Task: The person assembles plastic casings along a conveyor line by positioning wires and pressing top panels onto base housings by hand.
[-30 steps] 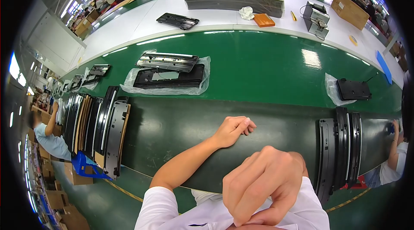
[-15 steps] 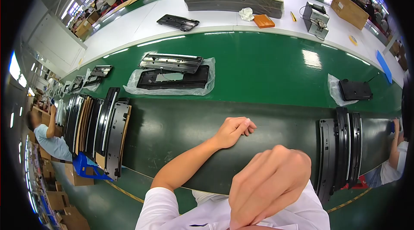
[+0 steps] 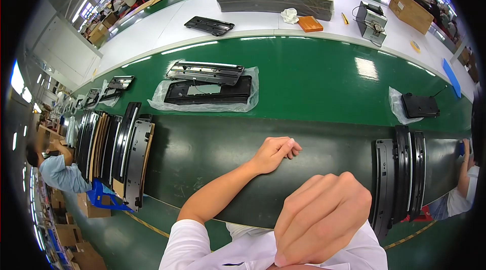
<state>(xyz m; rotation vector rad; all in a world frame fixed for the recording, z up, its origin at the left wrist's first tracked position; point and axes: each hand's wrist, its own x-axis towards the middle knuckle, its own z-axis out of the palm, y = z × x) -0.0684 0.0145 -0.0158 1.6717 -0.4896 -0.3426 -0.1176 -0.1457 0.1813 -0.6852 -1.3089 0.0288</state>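
Observation:
My left hand (image 3: 276,155) rests on the dark work surface (image 3: 212,141) near the middle, its fingers curled in, with nothing visible in it. Close to the camera, my right hand (image 3: 324,219) is raised in front of my chest with bent fingers. Its back faces the camera, so the inside of the fingers is hidden. Beyond the hands, on the green belt, a black panel frame (image 3: 174,93) lies on clear plastic wrap (image 3: 158,99), and another panel (image 3: 202,71) leans over it. To the right sits a smaller black part (image 3: 421,106) on plastic.
Upright panels stand in a row at the left (image 3: 136,163) and at the right (image 3: 383,184). A co-worker (image 3: 61,171) is at the far left, another's arm (image 3: 464,169) at the far right. The white bench (image 3: 167,22) behind holds a wrapped long block (image 3: 273,4).
The panels and small part on the green belt have shifted right. My right hand has moved slightly right; my left hand has stayed put. The left co-worker's arm and body have moved.

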